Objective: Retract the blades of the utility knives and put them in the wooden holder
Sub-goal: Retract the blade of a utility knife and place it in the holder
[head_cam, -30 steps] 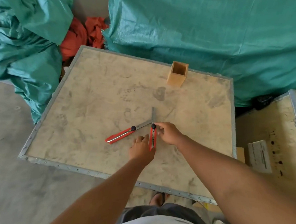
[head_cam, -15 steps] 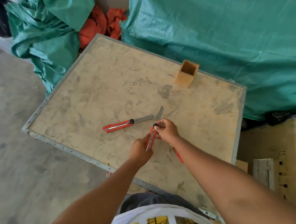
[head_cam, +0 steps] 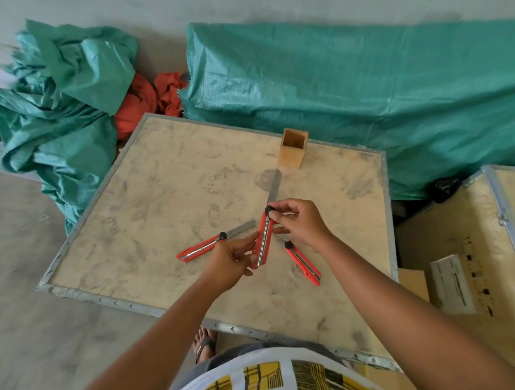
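Utility knife [head_cam: 264,243], red with its long blade fully extended toward twelve o'clock, is held above the desk [head_cam: 165,201]: the left hand [head_cam: 233,259] is closed on the handle, the right hand [head_cam: 301,222] pinched on the black slider. The wooden holder [head_cam: 292,149], its inside shadowed, is set near the far edge. Two more red knives [head_cam: 206,245] [head_cam: 303,263] are laid flanking the hands.
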Demonstrator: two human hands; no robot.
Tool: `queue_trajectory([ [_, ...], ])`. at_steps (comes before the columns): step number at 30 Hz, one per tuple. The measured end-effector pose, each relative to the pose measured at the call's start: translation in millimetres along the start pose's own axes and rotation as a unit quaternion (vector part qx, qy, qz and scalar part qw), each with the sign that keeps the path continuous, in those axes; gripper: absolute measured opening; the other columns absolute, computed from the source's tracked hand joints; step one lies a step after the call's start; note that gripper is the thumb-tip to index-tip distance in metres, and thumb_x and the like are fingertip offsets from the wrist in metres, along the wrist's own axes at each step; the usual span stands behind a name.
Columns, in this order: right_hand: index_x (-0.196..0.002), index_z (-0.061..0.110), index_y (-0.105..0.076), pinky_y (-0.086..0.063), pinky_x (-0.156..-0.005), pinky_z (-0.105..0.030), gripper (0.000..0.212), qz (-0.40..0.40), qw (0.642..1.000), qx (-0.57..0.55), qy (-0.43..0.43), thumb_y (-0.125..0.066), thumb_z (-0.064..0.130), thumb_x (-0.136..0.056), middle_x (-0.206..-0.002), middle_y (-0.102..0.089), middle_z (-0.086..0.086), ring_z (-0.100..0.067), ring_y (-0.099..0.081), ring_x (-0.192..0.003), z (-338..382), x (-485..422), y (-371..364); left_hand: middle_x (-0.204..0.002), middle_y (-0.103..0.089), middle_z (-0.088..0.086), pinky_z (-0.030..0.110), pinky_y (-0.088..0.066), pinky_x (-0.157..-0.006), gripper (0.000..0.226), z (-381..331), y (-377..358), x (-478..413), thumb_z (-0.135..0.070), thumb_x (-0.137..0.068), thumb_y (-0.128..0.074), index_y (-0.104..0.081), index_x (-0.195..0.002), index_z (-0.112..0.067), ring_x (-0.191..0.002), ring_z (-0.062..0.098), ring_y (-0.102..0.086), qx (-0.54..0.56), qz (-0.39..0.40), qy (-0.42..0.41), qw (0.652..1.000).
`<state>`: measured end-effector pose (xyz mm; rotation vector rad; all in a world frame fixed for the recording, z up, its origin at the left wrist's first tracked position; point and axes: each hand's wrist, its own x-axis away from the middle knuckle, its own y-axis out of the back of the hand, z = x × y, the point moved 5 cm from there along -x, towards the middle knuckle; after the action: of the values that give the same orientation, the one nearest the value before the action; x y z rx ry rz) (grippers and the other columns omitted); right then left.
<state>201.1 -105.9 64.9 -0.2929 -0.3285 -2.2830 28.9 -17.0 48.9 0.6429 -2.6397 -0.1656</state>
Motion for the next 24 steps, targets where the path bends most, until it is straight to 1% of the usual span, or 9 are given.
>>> queue_trajectory([
  [3, -0.11, 0.005, -0.076, -0.065, -0.068, -0.034, 0.023, 0.018, 1.0, 0.007, 0.007, -0.077, 0.004, -0.087, -0.106, -0.077, -0.008, -0.024, -0.078, -0.087, 12, 13, -3, -0.116, -0.074, -0.001, 0.026, -0.062, -0.066, 0.045, -12, 12, 1, 0.006, -0.092, -0.06, -0.062, -0.132, -0.015, -0.093, 0.02, -0.071, 0.048, -0.006, -0.015, 0.999],
  [6, -0.108, 0.012, -0.078, -0.066, -0.07, -0.039, 0.021, 0.03, 0.999, 0.039, 0.021, -0.078, 0.008, -0.087, -0.102, -0.079, -0.007, -0.021, -0.078, -0.085, 14, 23, -11, -0.109, -0.075, -0.005, 0.029, -0.063, -0.069, 0.042, -20, 20, -2, 0.007, -0.092, -0.06, -0.064, -0.129, -0.012, -0.094, 0.017, -0.072, 0.086, -0.01, -0.02, 0.996],
  [8, -0.108, 0.014, -0.079, -0.066, -0.07, -0.036, 0.022, 0.025, 0.997, 0.069, 0.034, -0.078, 0.01, -0.086, -0.102, -0.079, -0.006, -0.02, -0.078, -0.085, 17, 26, -15, -0.103, -0.077, -0.009, 0.032, -0.064, -0.071, 0.04, -24, 23, -3, 0.006, -0.092, -0.061, -0.066, -0.127, -0.013, -0.092, 0.014, -0.074, 0.103, -0.008, -0.024, 0.994],
  [10, -0.109, 0.013, -0.08, -0.065, -0.071, -0.034, 0.024, 0.03, 0.991, 0.116, 0.054, -0.08, 0.011, -0.085, -0.103, -0.079, -0.004, -0.021, -0.076, -0.086, 22, 28, -19, -0.107, -0.077, -0.001, 0.032, -0.063, -0.071, 0.04, -25, 25, -6, 0.005, -0.092, -0.061, -0.065, -0.128, -0.013, -0.095, 0.019, -0.074, 0.117, -0.007, -0.022, 0.993],
  [13, -0.106, 0.011, -0.081, -0.061, -0.083, -0.031, 0.025, 0.036, 0.98, 0.175, 0.092, -0.083, 0.01, -0.081, -0.104, -0.078, -0.003, -0.019, -0.074, -0.089, 31, 30, -22, -0.113, -0.075, 0.009, 0.031, -0.063, -0.072, 0.041, -28, 29, -11, 0.004, -0.092, -0.062, -0.063, -0.13, -0.01, -0.095, 0.025, -0.073, 0.139, -0.009, -0.019, 0.99],
  [15, -0.106, 0.013, -0.081, -0.059, -0.089, -0.03, 0.025, 0.03, 0.976, 0.191, 0.104, -0.083, 0.011, -0.08, -0.105, -0.076, -0.001, -0.015, -0.073, -0.091, 36, 30, -20, -0.113, -0.075, 0.011, 0.032, -0.063, -0.074, 0.041, -32, 30, -16, 0.003, -0.092, -0.062, -0.062, -0.131, -0.011, -0.09, 0.022, -0.073, 0.136, 0.002, -0.027, 0.99],
  [17, -0.11, 0.02, -0.08, -0.059, -0.088, -0.03, 0.028, 0.033, 0.973, 0.2, 0.114, -0.082, 0.013, -0.082, -0.107, -0.075, 0.004, -0.013, -0.071, -0.089, 41, 28, -18, -0.113, -0.075, 0.011, 0.033, -0.063, -0.074, 0.042, -36, 32, -20, 0.001, -0.093, -0.062, -0.062, -0.132, -0.012, -0.086, 0.017, -0.073, 0.129, 0.016, -0.038, 0.991],
  [20, -0.114, 0.027, -0.078, -0.057, -0.085, -0.028, 0.03, 0.03, 0.97, 0.207, 0.126, -0.079, 0.017, -0.086, -0.109, -0.072, 0.008, -0.013, -0.067, -0.088, 47, 24, -16, -0.113, -0.075, 0.009, 0.033, -0.063, -0.074, 0.043, -42, 35, -28, 0.001, -0.093, -0.062, -0.061, -0.133, -0.012, -0.087, 0.016, -0.072, 0.134, 0.034, -0.044, 0.989],
  [24, -0.098, 0.029, -0.075, -0.056, -0.081, -0.031, 0.02, -0.019, 0.971, 0.208, 0.118, -0.084, 0.028, -0.08, -0.103, -0.07, 0.012, -0.01, -0.064, -0.088, 52, 17, -10, -0.107, -0.077, 0.002, 0.034, -0.063, -0.074, 0.044, -50, 37, -39, 0.001, -0.092, -0.063, -0.063, -0.131, -0.018, -0.086, 0.017, -0.071, 0.133, 0.048, -0.055, 0.988],
])
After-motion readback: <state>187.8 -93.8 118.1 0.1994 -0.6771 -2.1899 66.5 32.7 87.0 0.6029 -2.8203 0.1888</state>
